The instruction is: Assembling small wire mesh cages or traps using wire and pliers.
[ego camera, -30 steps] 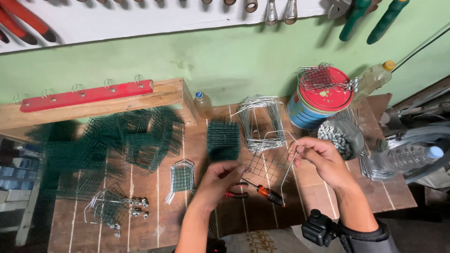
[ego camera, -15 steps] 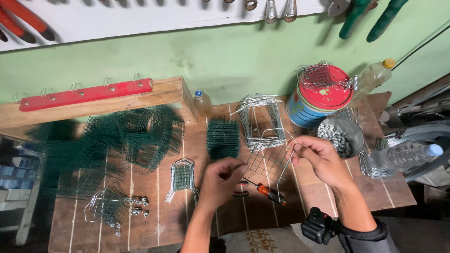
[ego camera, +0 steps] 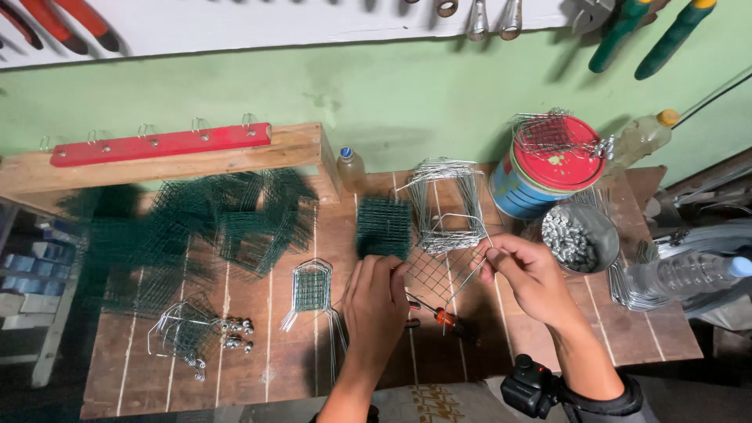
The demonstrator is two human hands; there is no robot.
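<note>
- Across the brown wooden plank workbench (ego camera: 548,345), green wire mesh panels are spread in a loose heap (ego camera: 196,235) on the left side.
- Behind the hands, a bundle of bent silver wire frames (ego camera: 448,205) is stacked, and a dark green square mesh stack (ego camera: 384,227) is laid just beside it to the left.
- A blue tin with a red lid (ego camera: 540,168) is set at the back right, with a grey metal bowl of small silver fittings (ego camera: 572,235) just in front of it.
- A small square piece of thin wire grid (ego camera: 439,274) is held up between both hands, above the bench.
- The grid's left edge is pinched by the left hand (ego camera: 376,301), fingers curled together.
- A thin silver wire at the grid's right corner is pinched between thumb and fingertips of the right hand (ego camera: 529,274).
- A red-handled screwdriver (ego camera: 446,317) is seen lying on the bench below the grid.
</note>
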